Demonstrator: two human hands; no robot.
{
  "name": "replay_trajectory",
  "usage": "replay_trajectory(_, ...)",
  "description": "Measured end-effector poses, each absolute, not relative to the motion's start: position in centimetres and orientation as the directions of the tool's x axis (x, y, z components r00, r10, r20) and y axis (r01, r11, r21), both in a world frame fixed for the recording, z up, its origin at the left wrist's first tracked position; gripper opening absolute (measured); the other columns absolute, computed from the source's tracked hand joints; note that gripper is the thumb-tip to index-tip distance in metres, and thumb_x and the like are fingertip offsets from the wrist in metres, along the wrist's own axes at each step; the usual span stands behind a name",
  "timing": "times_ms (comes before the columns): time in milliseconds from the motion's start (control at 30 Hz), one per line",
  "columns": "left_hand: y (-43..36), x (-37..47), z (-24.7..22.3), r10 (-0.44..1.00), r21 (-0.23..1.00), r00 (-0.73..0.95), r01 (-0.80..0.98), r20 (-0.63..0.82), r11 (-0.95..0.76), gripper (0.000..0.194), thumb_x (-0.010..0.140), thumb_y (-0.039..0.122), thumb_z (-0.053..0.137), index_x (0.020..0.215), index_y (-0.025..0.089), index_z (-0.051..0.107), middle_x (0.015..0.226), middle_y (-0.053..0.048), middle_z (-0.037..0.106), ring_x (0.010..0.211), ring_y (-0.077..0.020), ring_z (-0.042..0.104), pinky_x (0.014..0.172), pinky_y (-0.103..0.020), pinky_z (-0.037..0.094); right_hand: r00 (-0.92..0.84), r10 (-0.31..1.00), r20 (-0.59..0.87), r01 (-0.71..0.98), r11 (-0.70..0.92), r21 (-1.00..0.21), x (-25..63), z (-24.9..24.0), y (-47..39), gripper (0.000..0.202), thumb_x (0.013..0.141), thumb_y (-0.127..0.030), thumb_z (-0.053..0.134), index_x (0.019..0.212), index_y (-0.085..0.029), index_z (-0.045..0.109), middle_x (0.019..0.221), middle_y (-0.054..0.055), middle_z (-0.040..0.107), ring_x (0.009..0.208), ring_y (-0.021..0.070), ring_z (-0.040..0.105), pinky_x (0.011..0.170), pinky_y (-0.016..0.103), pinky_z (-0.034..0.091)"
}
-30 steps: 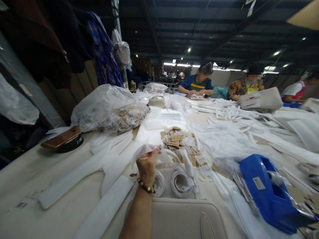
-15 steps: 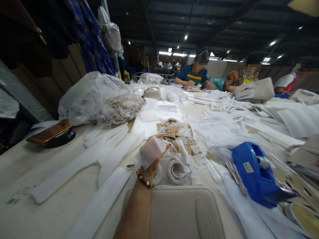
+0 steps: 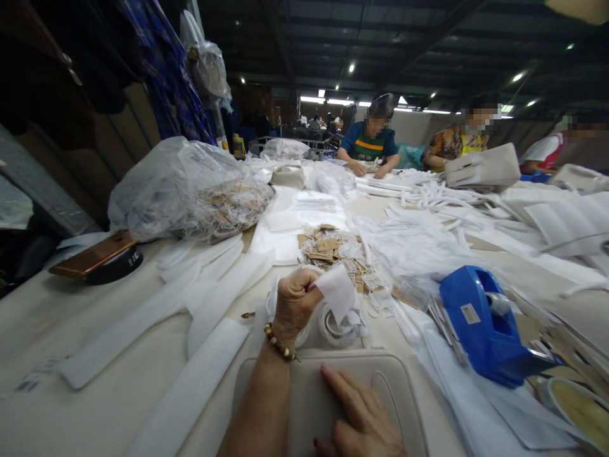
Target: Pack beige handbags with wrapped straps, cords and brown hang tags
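My left hand (image 3: 294,303), with a bead bracelet at the wrist, is closed on a white foam sheet (image 3: 337,292) held just above the table. My right hand (image 3: 361,416) lies flat with fingers spread on a beige bag (image 3: 309,393) at the near edge. Beyond the left hand sit white rolled strips (image 3: 339,325) and a pile of brown paper tags (image 3: 328,246).
A blue tape dispenser (image 3: 480,324) stands right of the bag. Long white foam strips (image 3: 157,320) lie to the left, near a phone on a black disc (image 3: 98,257). A clear plastic bag of tags (image 3: 190,193) sits behind. Three people work at the far end.
My left hand drew the foam sheet nearer and turned it to the right. My right hand came into view and settled on the beige bag. The view shifted slightly left.
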State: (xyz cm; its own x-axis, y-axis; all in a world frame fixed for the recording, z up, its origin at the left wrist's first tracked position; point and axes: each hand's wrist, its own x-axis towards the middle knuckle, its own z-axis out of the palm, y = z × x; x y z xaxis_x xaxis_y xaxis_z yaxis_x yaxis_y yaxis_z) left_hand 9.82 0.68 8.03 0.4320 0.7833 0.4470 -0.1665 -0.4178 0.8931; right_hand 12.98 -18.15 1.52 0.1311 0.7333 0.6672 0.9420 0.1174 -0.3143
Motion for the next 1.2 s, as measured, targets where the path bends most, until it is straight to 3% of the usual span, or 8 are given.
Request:
replay_trajectory(100, 0.5, 9.6, 7.6, 0.786, 0.892, 0.426, -0.161, 0.448, -0.422, 0.031, 0.075, 0.031, 0.06, 0.052, 0.015, 0.048, 0.051, 0.006, 0.038, 0.05, -0.0069, 0.033, 0.046, -0.018, 0.031, -0.053, 0.604, 0.796, 0.988, 0.15, -0.048, 13.3, 0.2, -16.7, 0.031, 0.09, -0.014, 0.037, 0.061, -0.019, 0.05, 0.103, 0.009, 0.068, 0.103, 0.0196, 0.061, 0.085, 0.028, 0.049)
replay_trajectory(167, -0.1, 8.8, 7.5, 0.767, 0.883, 0.445, -0.153, 0.462, -0.443, 0.027, 0.078, 0.028, 0.058, 0.055, 0.015, 0.051, 0.051, 0.006, 0.04, 0.049, -0.0069, 0.035, 0.045, -0.017, 0.032, -0.114, 0.641, 0.759, 0.99, 0.133, 0.036, 13.3, -0.3, -16.4, 0.03, 0.089, -0.011, 0.035, 0.065, -0.018, 0.051, 0.104, 0.01, 0.068, 0.105, 0.0197, 0.06, 0.087, 0.028, 0.046)
replay_trajectory(300, -2.7, 5.6, 7.4, 0.592, 0.761, 0.548, -0.135, 0.591, -0.634, 0.015, 0.078, 0.014, 0.055, 0.064, 0.015, 0.061, 0.056, 0.003, 0.055, 0.052, -0.0089, 0.049, 0.05, -0.018, 0.04, -0.043, 0.639, 0.768, 0.993, 0.114, -0.039, 13.0, -0.5, -16.5, 0.033, 0.092, -0.016, 0.033, 0.065, -0.019, 0.051, 0.094, 0.006, 0.07, 0.094, 0.0177, 0.063, 0.089, 0.028, 0.043)
replay_trajectory(433, -5.4, 2.7, 5.5, 0.242, 0.362, 0.594, -0.089, 0.767, -0.928, 0.023, 0.084, 0.008, 0.039, 0.081, 0.013, 0.061, 0.076, -0.006, 0.067, 0.073, -0.0139, 0.062, 0.067, -0.024, 0.05, 0.009, 0.607, 0.795, 0.981, 0.148, -0.124, 12.9, -0.3, -16.6, 0.04, 0.094, -0.016, 0.025, 0.072, -0.018, 0.058, 0.091, 0.005, 0.07, 0.098, 0.0169, 0.061, 0.09, 0.027, 0.041)
replay_trajectory(667, -7.3, 1.8, 3.0, 0.082, 0.078, 0.601, 0.032, 0.795, -0.996, 0.031, 0.087, 0.007, 0.03, 0.077, 0.011, 0.059, 0.077, -0.011, 0.068, 0.077, -0.0178, 0.063, 0.068, -0.029, 0.053, -0.008, 0.59, 0.807, 0.968, 0.208, -0.143, 13.3, -1.6, -16.5, 0.04, 0.093, -0.012, 0.024, 0.089, -0.013, 0.064, 0.105, 0.008, 0.067, 0.113, 0.0174, 0.053, 0.095, 0.028, 0.039)
replay_trajectory(867, -7.8, 1.1, 3.5, 0.03, -0.007, 0.622, 0.056, 0.783, -0.998, 0.031, 0.082, 0.005, 0.03, 0.078, 0.01, 0.06, 0.077, -0.012, 0.069, 0.077, -0.0196, 0.066, 0.066, -0.03, 0.055, -0.024, 0.633, 0.774, 0.969, 0.206, -0.139, 13.4, -1.5, -16.9, 0.034, 0.083, -0.003, 0.028, 0.081, -0.013, 0.061, 0.107, 0.011, 0.066, 0.117, 0.0171, 0.05, 0.092, 0.028, 0.043)
replay_trajectory(1100, -8.5, 1.1, 2.0, 0.112, 0.094, 0.612, 0.062, 0.783, -0.994, 0.03, 0.083, 0.006, 0.031, 0.076, 0.011, 0.06, 0.076, -0.011, 0.069, 0.078, -0.0184, 0.066, 0.067, -0.027, 0.055, -0.019, 0.678, 0.735, 0.953, 0.235, -0.193, 13.6, -1.4, -17.4, 0.029, 0.079, -0.005, 0.031, 0.083, -0.015, 0.058, 0.115, 0.011, 0.062, 0.122, 0.0185, 0.047, 0.093, 0.032, 0.045)
replay_trajectory(1200, -8.6, 1.0, 1.7, 0.11, 0.078, 0.621, 0.079, 0.776, -0.994, 0.031, 0.085, 0.007, 0.031, 0.079, 0.01, 0.061, 0.08, -0.011, 0.07, 0.086, -0.019, 0.066, 0.07, -0.026, 0.055, -0.009, 0.689, 0.725, 0.929, 0.273, -0.248, 14.0, -0.9, -17.9, 0.029, 0.075, -0.003, 0.031, 0.084, -0.015, 0.055, 0.116, 0.014, 0.061, 0.125, 0.0203, 0.043, 0.096, 0.036, 0.045)
